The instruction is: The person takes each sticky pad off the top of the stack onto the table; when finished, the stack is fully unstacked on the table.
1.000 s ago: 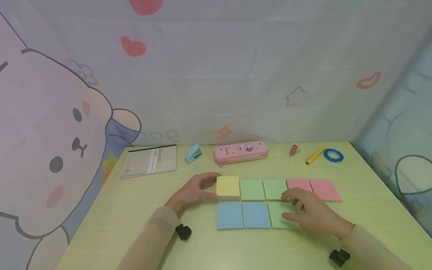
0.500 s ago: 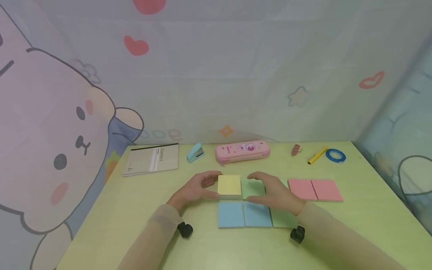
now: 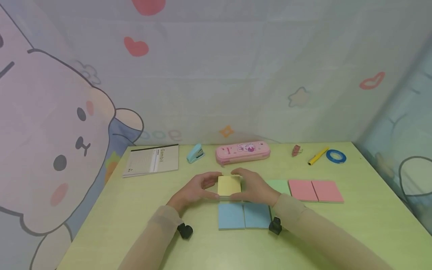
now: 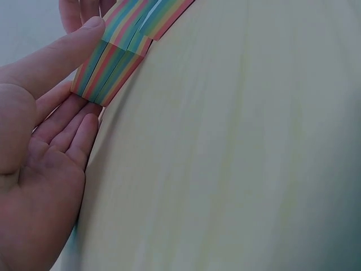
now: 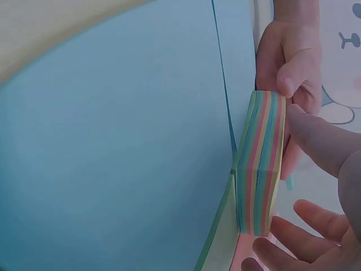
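Observation:
A thick stack of sticky note pads (image 3: 229, 185), yellow on top, sits between both hands; its striped edges show in the left wrist view and right wrist view. My left hand (image 3: 195, 189) holds its left side, thumb at the near corner and fingers round the far one. On the opposite side, my right hand (image 3: 256, 187) spans the stack, thumb at the front edge and fingertips at the back. Two blue pads (image 3: 231, 216) lie just in front. To the right are a partly covered green pad (image 3: 278, 186) and two pink pads (image 3: 302, 190). Other green pads are hidden by my right hand and forearm.
Along the back of the table stand a notebook (image 3: 152, 160), a light blue stapler (image 3: 195, 153), a pink pencil case (image 3: 242, 152), a binder clip (image 3: 296, 150), a yellow pen (image 3: 318, 156) and a blue tape roll (image 3: 336, 156). A printed curtain (image 3: 216, 75) hangs behind.
My right hand has moved left from over the green pads to the right side of the yellow-topped stack. The left hand has stayed at the stack's left side.

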`<action>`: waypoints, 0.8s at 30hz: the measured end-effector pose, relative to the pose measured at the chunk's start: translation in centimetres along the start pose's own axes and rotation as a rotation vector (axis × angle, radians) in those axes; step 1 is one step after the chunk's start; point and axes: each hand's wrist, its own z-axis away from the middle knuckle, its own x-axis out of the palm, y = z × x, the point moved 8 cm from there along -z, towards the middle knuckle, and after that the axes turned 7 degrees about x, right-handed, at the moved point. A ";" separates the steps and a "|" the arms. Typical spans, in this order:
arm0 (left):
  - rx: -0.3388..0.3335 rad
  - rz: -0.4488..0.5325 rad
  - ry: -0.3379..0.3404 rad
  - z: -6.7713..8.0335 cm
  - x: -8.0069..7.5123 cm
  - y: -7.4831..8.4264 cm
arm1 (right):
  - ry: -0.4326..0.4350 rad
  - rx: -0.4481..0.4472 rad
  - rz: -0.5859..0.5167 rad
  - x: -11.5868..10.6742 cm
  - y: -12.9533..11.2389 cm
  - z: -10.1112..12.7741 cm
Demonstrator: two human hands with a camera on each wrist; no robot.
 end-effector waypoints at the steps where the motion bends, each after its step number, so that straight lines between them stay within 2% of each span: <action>1: -0.001 0.001 0.000 0.0 0.0 0.0 | -0.002 0.004 0.002 0.1 -0.1 -0.1; 12: 0.008 0.006 -0.008 0.0 0.1 -0.3 | -0.014 0.033 0.025 1.1 0.2 -0.9; 24: 0.020 -0.005 -0.007 -0.1 0.0 0.0 | 0.006 -0.026 0.059 1.2 0.3 -1.2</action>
